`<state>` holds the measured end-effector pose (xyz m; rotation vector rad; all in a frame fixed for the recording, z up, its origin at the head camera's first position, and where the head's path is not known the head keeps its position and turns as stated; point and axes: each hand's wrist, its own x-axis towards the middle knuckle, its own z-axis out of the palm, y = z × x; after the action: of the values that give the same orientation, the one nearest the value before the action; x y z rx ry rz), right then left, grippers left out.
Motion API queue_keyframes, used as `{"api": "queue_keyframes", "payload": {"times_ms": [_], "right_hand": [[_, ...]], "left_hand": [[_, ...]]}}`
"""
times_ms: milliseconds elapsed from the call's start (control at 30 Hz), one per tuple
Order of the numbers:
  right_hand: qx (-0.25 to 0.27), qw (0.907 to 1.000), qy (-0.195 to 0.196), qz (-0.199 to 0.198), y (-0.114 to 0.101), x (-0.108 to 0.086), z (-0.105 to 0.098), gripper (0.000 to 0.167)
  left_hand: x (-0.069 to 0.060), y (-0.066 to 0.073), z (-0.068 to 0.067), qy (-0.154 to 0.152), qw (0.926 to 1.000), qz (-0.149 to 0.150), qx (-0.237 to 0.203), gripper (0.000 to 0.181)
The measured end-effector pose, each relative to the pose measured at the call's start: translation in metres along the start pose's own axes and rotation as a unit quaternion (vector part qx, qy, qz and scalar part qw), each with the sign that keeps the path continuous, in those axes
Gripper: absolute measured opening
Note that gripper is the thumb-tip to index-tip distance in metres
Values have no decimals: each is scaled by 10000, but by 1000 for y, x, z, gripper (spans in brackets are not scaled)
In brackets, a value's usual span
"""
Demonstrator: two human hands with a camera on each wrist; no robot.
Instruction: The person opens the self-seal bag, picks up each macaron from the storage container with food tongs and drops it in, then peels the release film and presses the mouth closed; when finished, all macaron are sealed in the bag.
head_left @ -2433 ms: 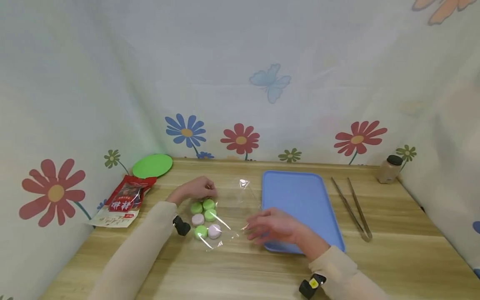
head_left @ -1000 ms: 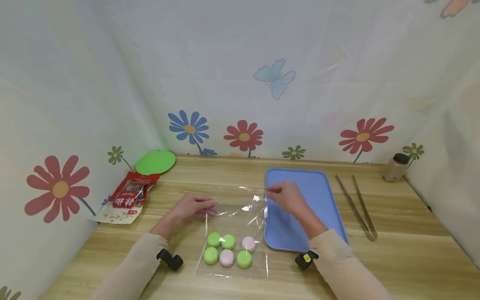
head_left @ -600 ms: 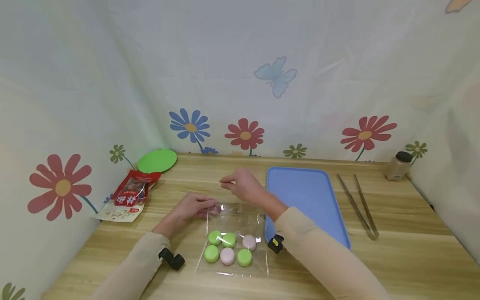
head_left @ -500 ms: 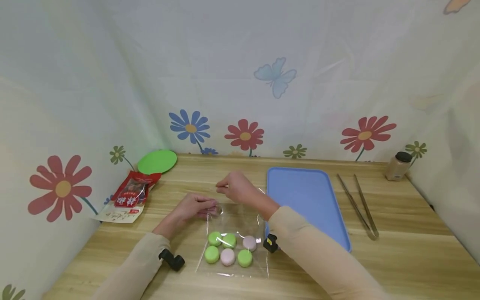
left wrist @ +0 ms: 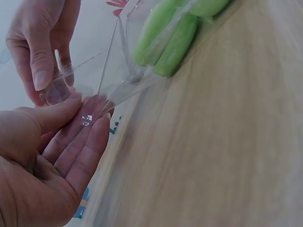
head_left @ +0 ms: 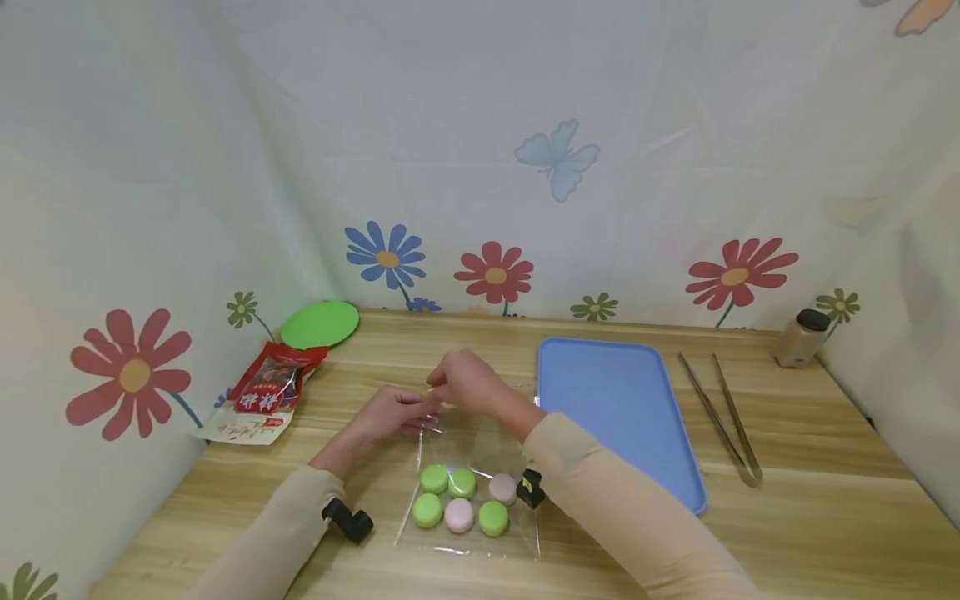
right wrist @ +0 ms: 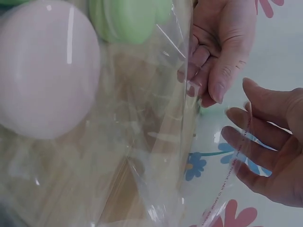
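Observation:
A clear plastic bag (head_left: 480,442) lies on the table with several green macarons (head_left: 493,518) and pink macarons (head_left: 459,516) inside. My left hand (head_left: 386,414) pinches the bag's upper left corner between thumb and fingers, which the left wrist view shows close up. Just beside it, my right hand (head_left: 468,382) reaches across above the bag. In the right wrist view its curved fingers (right wrist: 255,151) are at the bag's flap, which bears a printed strip (right wrist: 229,177). Thumb and forefinger look apart there; whether they pinch the film is unclear.
Right of the bag lies a blue tray (head_left: 615,408), partly under my right forearm. Farther right are metal tongs (head_left: 738,425) and a black-lidded jar (head_left: 801,339). At left sit a red food packet (head_left: 266,392) and a green plate (head_left: 321,325). A flowered curtain (head_left: 480,167) encloses the table.
The bag was turned and straightened, macarons toward me. My right hand went from the bag's upper right corner across to the left, then down beside my left hand. My left hand keeps its corner.

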<state>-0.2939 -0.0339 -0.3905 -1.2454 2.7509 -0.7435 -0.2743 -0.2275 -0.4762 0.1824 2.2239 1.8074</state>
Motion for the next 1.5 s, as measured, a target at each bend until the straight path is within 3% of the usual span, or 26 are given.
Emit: {"api": "queue_keyframes", "payload": {"times_ms": [267,500,700,933,1500], "right_hand": [[11,10000,-75,55,0,-3,4,17],[230,9995,120,-189,3,-7,7,12],[965,9945,372,160,5,-8,11,15],[1319,9888,618,309,9,-7,17,14],[1942,9699,923,1143,10,-13,13,15]], "left_hand": [[-2,5,0,60,9999,-6,80,38],[-2,6,1,-24,10000,-12,-30,36],[-1,4,1,-40,9999,91,-65,34],[-1,4,0,-85,9999,85,-47,35],[-3,6,4,-294,9996,58,8,31]]}}
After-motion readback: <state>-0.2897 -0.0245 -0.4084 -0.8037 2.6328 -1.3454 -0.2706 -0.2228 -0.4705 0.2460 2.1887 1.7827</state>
